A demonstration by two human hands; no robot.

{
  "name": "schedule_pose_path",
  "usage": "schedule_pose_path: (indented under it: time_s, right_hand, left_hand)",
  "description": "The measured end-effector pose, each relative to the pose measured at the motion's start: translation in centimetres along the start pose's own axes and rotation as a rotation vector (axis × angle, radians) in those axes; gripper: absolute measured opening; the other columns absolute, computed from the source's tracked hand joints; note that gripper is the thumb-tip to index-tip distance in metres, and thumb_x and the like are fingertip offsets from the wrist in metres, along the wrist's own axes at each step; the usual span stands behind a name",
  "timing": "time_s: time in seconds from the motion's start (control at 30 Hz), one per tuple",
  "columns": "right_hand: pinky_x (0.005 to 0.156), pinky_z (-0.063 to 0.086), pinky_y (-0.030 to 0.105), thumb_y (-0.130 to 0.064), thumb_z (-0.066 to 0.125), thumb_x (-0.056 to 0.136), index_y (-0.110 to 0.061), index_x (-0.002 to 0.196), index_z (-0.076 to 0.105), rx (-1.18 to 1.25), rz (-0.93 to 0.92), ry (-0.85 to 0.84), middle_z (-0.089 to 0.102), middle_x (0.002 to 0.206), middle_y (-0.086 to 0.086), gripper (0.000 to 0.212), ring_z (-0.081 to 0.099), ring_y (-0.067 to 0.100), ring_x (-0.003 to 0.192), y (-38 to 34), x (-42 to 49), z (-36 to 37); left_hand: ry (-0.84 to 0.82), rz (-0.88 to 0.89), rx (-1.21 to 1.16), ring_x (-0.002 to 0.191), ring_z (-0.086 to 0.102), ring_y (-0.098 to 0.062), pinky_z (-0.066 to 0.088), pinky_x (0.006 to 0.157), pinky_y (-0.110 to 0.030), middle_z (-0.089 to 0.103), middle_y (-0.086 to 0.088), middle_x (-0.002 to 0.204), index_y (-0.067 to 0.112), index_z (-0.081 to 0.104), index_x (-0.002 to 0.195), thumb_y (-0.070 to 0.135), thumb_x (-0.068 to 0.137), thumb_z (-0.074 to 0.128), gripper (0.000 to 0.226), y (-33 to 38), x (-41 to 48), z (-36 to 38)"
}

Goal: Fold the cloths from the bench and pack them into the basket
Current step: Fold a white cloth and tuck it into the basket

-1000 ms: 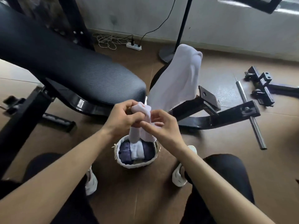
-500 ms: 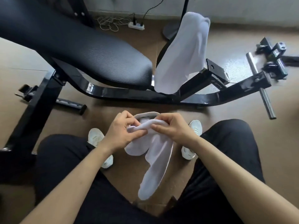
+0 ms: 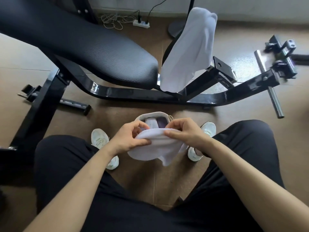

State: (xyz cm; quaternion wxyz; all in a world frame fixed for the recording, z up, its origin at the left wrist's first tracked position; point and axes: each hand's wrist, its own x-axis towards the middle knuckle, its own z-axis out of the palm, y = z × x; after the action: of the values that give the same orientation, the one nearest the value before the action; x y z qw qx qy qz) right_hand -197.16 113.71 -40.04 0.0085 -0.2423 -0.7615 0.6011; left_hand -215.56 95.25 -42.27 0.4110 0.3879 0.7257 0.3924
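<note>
Two grips: one white cloth (image 3: 157, 148) is being gripped by both at once, in the air above the knees and just on the body's side of the basket (image 3: 150, 113).
Left grip (image 3: 128, 138): the left end of the cloth's top fold is being pinched between the thumb and curled fingers.
Right grip (image 3: 184, 131): the right end of the same fold is being pinched, with the fingers curled over its edge.
Held cloth: it is being carried doubled over, and one loose corner is being left to hang below the hands, so the fold is being judged unfinished.
Basket: it is being stood on the floor between two white shoes (image 3: 100, 138), partly hidden behind the hands. A folded white piece (image 3: 151, 123) and a purple piece (image 3: 161, 123) are being held inside it.
Second cloth (image 3: 189, 52): it is being left draped over the raised end of the worktop (image 3: 83, 47), well apart from the basket and not yet folded.
Risk, slipping: if either pinch is being loosened while the cloth is turned, the layers are likely to slide apart and the fold to be undone.
Risk, dragging: the hanging corner could be caught on the basket rim while being lowered, and the basket tipped or shifted.
Risk, crowding: room inside is being taken up by the packed pieces, so a bulky fold may be left standing proud of the rim.
</note>
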Motion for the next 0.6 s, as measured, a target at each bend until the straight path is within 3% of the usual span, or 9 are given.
schedule_pose_path:
  time_s: [0.1,0.17,0.27,0.33,0.4,0.5,0.6]
  right_hand:
    - [0.058,0.038,0.015,-0.024,0.079,0.088,-0.02,0.083,0.073,-0.172,-0.052,0.017,0.059,0.062,-0.019,0.009,0.048,-0.002,0.06,0.0,-0.7,-0.9]
    - [0.057,0.037,0.013,-0.022,0.08,0.087,-0.016,0.088,0.071,-0.174,-0.021,-0.045,0.06,0.062,-0.023,0.012,0.05,-0.004,0.058,-0.3,-1.3,-0.9]
    - [0.076,0.053,0.024,-0.029,0.077,0.09,-0.018,0.116,0.067,0.021,0.045,-0.16,0.076,0.098,-0.004,0.03,0.069,0.007,0.087,-0.7,-2.1,0.4]
    - [0.095,0.055,0.032,-0.033,0.072,0.094,-0.024,0.138,0.056,0.179,0.061,-0.211,0.074,0.118,0.005,0.048,0.07,0.017,0.111,-0.9,-2.4,1.3]
    - [0.1,0.054,0.034,-0.028,0.067,0.097,-0.024,0.146,0.05,0.276,0.072,-0.239,0.072,0.123,0.009,0.051,0.068,0.02,0.118,-1.1,-2.6,1.9]
    - [0.092,0.054,0.037,-0.022,0.066,0.099,-0.012,0.126,0.066,0.28,0.064,-0.21,0.073,0.111,0.016,0.029,0.069,0.023,0.103,-0.7,-2.9,2.1]
    - [0.078,0.052,0.038,-0.019,0.07,0.096,-0.003,0.097,0.071,0.228,0.059,-0.064,0.07,0.085,0.007,0.016,0.065,0.018,0.08,0.4,-3.1,2.4]
  left_hand:
    - [0.062,0.075,-0.155,0.089,0.07,-0.03,0.058,0.081,-0.044,0.074,-0.007,0.096,0.029,0.074,0.103,0.027,0.076,0.089,0.031,0.8,-0.6,0.1]
    - [0.102,0.097,-0.24,0.086,0.067,-0.024,0.057,0.079,-0.039,0.074,-0.009,0.096,0.027,0.076,0.102,0.026,0.076,0.086,0.028,1.4,-1.1,0.5]
    - [0.084,0.132,-0.241,0.077,0.062,-0.024,0.056,0.069,-0.035,0.072,-0.004,0.086,0.029,0.077,0.101,0.025,0.079,0.082,0.023,2.5,-1.9,1.4]
    - [0.026,0.159,-0.228,0.084,0.068,-0.035,0.061,0.075,-0.044,0.075,-0.004,0.092,0.029,0.078,0.102,0.023,0.082,0.08,0.021,3.1,-2.4,1.7]
    - [-0.016,0.155,-0.212,0.095,0.071,-0.035,0.061,0.084,-0.047,0.076,-0.005,0.1,0.026,0.078,0.103,0.017,0.085,0.079,0.02,3.4,-2.8,1.8]
    - [-0.029,0.154,-0.143,0.081,0.066,-0.02,0.059,0.076,-0.037,0.075,0.003,0.093,0.029,0.077,0.102,0.014,0.086,0.08,0.021,3.1,-3.0,1.9]
    - [-0.034,0.115,-0.098,0.074,0.059,-0.016,0.055,0.072,-0.036,0.075,0.005,0.093,0.028,0.074,0.105,0.023,0.083,0.084,0.025,2.1,-3.2,2.2]
